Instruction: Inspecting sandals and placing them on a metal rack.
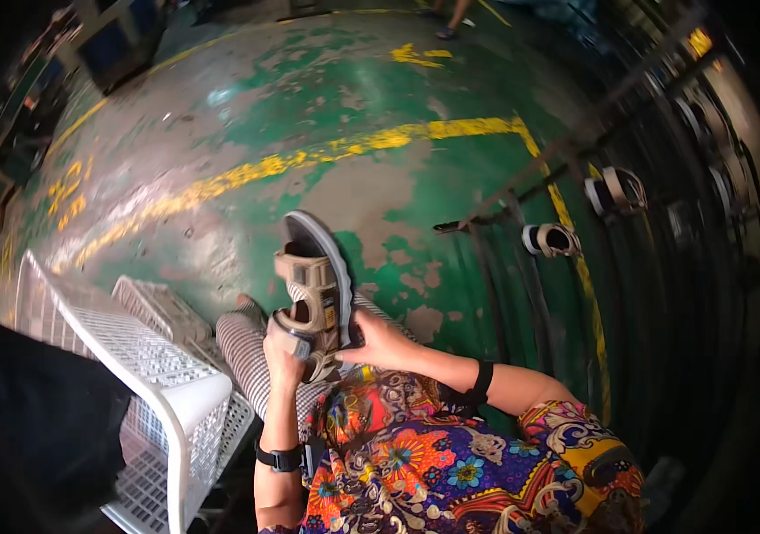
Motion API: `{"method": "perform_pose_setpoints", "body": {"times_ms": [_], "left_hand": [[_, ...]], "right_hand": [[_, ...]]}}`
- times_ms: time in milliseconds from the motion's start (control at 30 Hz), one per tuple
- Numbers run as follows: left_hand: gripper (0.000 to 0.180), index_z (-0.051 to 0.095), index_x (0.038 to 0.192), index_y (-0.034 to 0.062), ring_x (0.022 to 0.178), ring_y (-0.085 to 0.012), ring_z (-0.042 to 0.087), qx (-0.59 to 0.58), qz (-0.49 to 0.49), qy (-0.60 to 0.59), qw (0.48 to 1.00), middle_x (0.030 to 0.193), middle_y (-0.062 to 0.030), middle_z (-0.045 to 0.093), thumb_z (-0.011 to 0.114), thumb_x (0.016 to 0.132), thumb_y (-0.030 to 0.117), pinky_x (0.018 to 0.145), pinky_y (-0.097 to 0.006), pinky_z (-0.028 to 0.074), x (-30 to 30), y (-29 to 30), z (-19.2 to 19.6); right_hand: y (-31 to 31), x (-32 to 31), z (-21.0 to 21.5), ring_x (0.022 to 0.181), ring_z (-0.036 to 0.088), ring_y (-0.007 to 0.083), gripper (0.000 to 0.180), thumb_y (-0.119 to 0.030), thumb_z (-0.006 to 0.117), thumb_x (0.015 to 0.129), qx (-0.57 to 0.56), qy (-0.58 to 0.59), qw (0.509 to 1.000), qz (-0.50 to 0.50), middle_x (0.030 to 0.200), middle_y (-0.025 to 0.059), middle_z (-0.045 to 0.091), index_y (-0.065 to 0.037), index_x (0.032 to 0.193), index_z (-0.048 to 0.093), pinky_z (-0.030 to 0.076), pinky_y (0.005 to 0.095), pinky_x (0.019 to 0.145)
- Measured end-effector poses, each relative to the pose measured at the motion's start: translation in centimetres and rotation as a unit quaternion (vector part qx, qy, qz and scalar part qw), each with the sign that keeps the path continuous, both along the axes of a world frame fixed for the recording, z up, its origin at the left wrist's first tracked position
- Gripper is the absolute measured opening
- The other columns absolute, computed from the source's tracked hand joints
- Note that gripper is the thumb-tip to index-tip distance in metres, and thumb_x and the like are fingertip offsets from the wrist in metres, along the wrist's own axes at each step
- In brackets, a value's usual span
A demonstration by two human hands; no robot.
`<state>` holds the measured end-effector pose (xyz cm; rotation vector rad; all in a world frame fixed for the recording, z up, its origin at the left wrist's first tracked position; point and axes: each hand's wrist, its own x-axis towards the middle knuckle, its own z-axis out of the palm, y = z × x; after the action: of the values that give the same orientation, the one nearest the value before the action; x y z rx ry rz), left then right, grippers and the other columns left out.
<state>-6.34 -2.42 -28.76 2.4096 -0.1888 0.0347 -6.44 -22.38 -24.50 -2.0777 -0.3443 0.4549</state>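
Observation:
A beige strapped sandal (316, 289) with a thick grey sole is held up in front of my lap, toe end pointing away from me. My left hand (283, 359) is closed around its heel end and a strap on the near left side. My right hand (377, 341) grips the sole at the heel from the right, its thumb along the lower side. Part of the fingers of both hands is hidden behind the sandal.
White plastic baskets (186, 402) stand close at my left. To the right runs a dark metal rack (522, 209) carrying several sandals, among them a beige one (552, 239). Yellow lines (380, 140) mark the worn green floor. A person's foot (447, 32) shows far off.

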Motion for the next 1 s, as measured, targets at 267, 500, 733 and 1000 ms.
{"method": "perform_pose_setpoints", "body": {"times_ms": [267, 500, 733, 1000], "left_hand": [[0.033, 0.057, 0.118, -0.0015, 0.084, -0.0160, 0.064, -0.143, -0.050, 0.180, 0.972, 0.096, -0.0158, 0.068, 0.054, 0.085, 0.006, 0.077, -0.028, 0.050, 4.3, -9.7, -0.3], [0.032, 0.056, 0.118, 0.0089, 0.086, -0.0349, 0.063, -0.203, -0.134, 0.171, 0.955, 0.101, -0.0173, 0.064, 0.056, 0.088, 0.019, 0.074, -0.037, 0.052, 6.7, -15.8, -1.4], [0.023, 0.063, 0.102, 0.0055, 0.077, -0.0282, 0.061, -0.082, -0.193, -0.002, 0.978, 0.083, -0.0120, 0.063, 0.061, 0.079, 0.007, 0.068, -0.037, 0.050, 10.0, -16.3, -4.9], [0.021, 0.064, 0.096, 0.0097, 0.065, -0.0205, 0.056, 0.013, -0.176, -0.032, 0.984, 0.068, -0.0033, 0.056, 0.062, 0.075, 0.009, 0.055, -0.033, 0.048, 12.3, -19.3, -6.4]], "right_hand": [[-11.2, -1.2, -5.2, 0.109, 0.054, 0.0198, 0.075, -0.014, 0.072, 0.077, 0.353, 0.344, 0.834, -0.247, 0.121, 0.0095, 0.052, -0.004, 0.137, 0.028, 0.047, 0.0355, 0.088], [-18.1, -1.1, -14.4, 0.118, 0.049, 0.0273, 0.052, -0.004, 0.060, 0.077, 0.562, 0.367, 0.622, -0.403, 0.127, 0.0096, 0.052, -0.006, 0.127, 0.046, 0.036, 0.0456, 0.103], [-28.6, -0.6, -24.9, 0.111, 0.053, 0.0258, 0.037, -0.011, 0.059, 0.079, 0.455, 0.392, 0.545, -0.584, 0.119, 0.0095, 0.057, -0.006, 0.115, 0.054, 0.040, 0.0426, 0.096], [-33.8, -0.3, -31.3, 0.106, 0.057, 0.0218, 0.036, -0.018, 0.060, 0.080, 0.437, 0.384, 0.512, -0.632, 0.114, 0.0048, 0.060, -0.009, 0.114, 0.055, 0.043, 0.0381, 0.093]]}}
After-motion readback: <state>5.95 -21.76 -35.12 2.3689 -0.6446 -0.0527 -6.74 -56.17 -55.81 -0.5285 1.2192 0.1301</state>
